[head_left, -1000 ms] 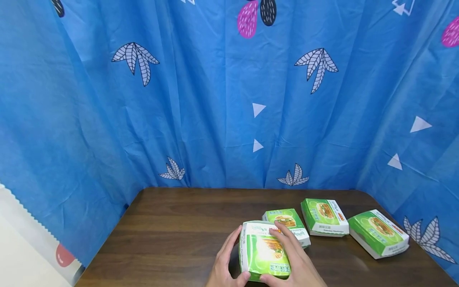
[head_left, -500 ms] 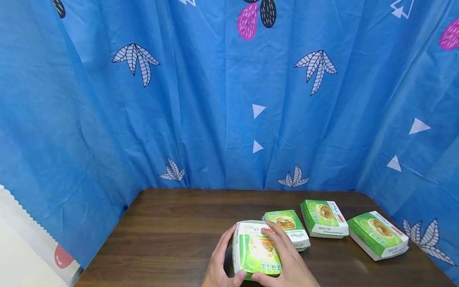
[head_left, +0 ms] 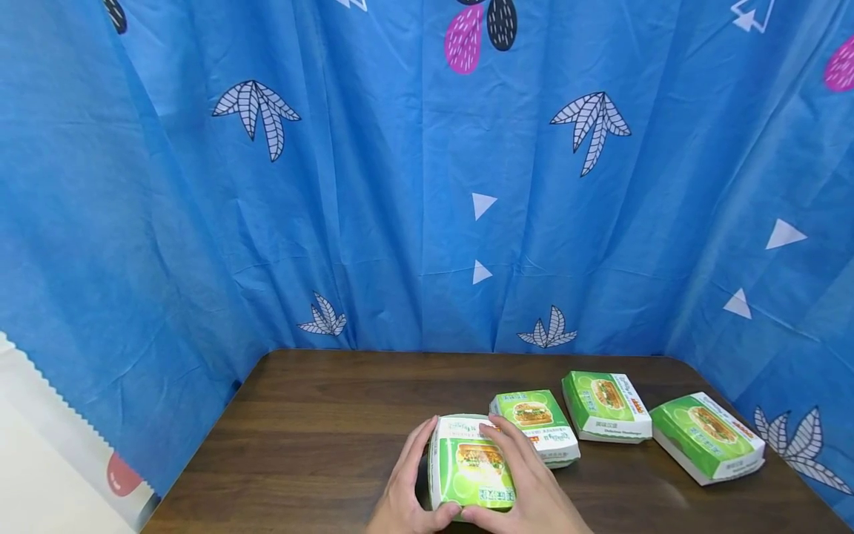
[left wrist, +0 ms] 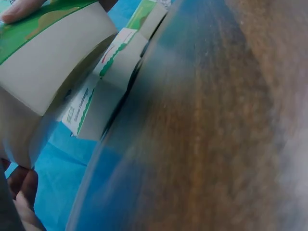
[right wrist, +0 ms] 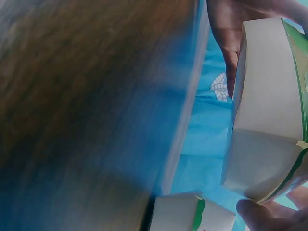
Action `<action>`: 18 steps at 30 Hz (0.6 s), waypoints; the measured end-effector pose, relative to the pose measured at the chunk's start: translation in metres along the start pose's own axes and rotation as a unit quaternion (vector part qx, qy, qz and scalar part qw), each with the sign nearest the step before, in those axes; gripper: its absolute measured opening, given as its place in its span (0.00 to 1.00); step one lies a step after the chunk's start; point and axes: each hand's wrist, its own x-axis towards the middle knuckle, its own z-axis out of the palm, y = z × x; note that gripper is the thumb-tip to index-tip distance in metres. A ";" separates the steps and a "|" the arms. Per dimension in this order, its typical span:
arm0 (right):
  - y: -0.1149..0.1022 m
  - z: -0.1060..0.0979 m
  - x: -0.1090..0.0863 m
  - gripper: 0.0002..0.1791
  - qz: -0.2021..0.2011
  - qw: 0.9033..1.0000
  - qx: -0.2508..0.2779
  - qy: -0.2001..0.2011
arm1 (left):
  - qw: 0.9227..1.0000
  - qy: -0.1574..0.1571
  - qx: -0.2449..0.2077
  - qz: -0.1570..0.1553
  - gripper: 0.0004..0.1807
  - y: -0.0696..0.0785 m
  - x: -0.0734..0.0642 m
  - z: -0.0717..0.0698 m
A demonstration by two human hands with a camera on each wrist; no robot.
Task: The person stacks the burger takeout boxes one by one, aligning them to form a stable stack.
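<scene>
1. The background is filled by a blue curtain (head_left: 373,148), printed with leaves and triangles. Below it, a brown table (head_left: 300,423) is seen, its far edge taken as twelve o'clock.
2. The burger box (head_left: 475,478), green and white, is held at six o'clock; from the wrist views it is judged to be raised off the tabletop.
3. From it, the nearest box (head_left: 531,415) is placed at two o'clock, the middle box (head_left: 603,400) between two and three, and the outermost box (head_left: 710,430) near three.
4. The burger box is judged light and made of thin card: fairly stiff at its corners, easily dented on its broad faces, a little slippery where glossy. It is best taken by opposite side walls, with gentle pressure.
5. By the left hand (head_left: 403,495), the nine o'clock side is gripped, fingers bent along it, thumb at the near edge.
6. By the right hand (head_left: 534,493), the three o'clock side is gripped, fingertips laid over the top, thumb opposed. Whether the thumbs touch cannot be told.
</scene>
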 end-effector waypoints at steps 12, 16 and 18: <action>0.006 0.011 0.003 0.59 -0.024 0.998 -0.060 0.019 | 0.995 -0.064 0.021 -0.068 0.56 -0.005 0.001 -0.010; 0.009 0.014 0.005 0.61 -0.034 0.996 -0.075 0.027 | 0.990 -0.090 0.012 -0.105 0.57 -0.006 0.004 -0.012; 0.011 0.015 0.006 0.61 -0.038 0.996 -0.078 0.029 | 0.989 -0.097 0.013 -0.107 0.58 -0.007 0.005 -0.012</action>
